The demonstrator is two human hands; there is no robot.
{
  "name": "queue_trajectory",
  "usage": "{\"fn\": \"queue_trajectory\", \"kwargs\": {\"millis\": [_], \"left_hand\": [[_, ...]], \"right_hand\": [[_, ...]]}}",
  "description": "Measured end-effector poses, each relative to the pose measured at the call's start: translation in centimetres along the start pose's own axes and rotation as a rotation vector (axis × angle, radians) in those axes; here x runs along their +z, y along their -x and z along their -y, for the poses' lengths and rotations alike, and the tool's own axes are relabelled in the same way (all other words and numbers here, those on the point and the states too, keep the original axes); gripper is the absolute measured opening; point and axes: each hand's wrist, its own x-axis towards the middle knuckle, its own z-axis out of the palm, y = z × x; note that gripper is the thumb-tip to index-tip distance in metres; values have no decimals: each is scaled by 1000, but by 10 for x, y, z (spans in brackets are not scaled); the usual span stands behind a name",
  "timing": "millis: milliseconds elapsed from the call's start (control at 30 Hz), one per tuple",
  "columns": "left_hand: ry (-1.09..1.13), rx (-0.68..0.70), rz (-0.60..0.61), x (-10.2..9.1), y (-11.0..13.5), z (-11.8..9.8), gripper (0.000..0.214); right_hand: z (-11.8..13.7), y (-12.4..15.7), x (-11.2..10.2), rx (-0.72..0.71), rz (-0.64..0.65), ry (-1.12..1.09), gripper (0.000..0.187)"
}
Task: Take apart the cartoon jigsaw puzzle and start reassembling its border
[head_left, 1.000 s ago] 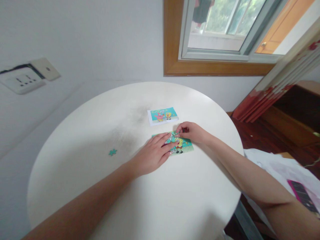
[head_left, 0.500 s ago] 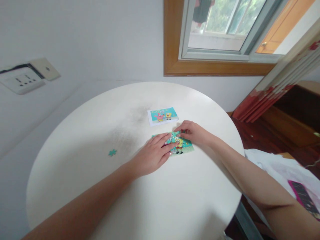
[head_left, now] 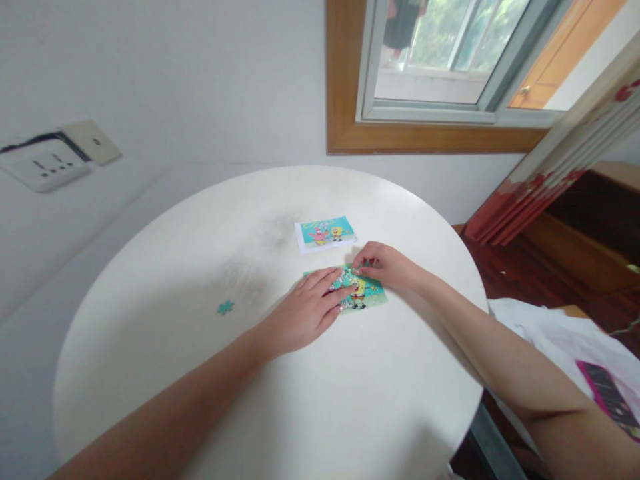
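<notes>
A jigsaw puzzle [head_left: 373, 293] with a yellow cartoon figure on teal lies on the white round table [head_left: 320, 413]. My left hand [head_left: 310, 310] is spread flat over its left part, fingers stretched out, hiding much of the picture there. At the puzzle's top edge, my right hand [head_left: 383, 263] has thumb and fingers bent together in a pinch on a puzzle piece, mostly covered by the fingers. Off to the left, a single teal puzzle piece [head_left: 225, 307] lies loose. Just beyond the puzzle is a reference picture card [head_left: 326, 233] with pink and yellow figures.
A grey smudge [head_left: 245, 273] marks the tabletop left of the card. The wall with a power socket [head_left: 47, 163] borders the table's far left. A wood-framed window [head_left: 435, 137] is behind. At the right are a curtain [head_left: 520, 200] and a phone-like object [head_left: 607, 397] on white cloth.
My right fingertips have shifted very slightly to the right along the puzzle's top edge. My left hand stays flat in the same place.
</notes>
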Motion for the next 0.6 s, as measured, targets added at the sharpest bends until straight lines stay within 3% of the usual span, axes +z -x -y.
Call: {"fn": "queue_trajectory", "kwargs": {"millis": [233, 600], "left_hand": [[-26, -2, 16, 0, 1, 0, 41], [-16, -7, 10, 0, 0, -1, 40]], "right_hand": [[2, -1, 4, 74, -10, -86, 13], [-2, -2, 7, 15, -39, -58, 11]]}}
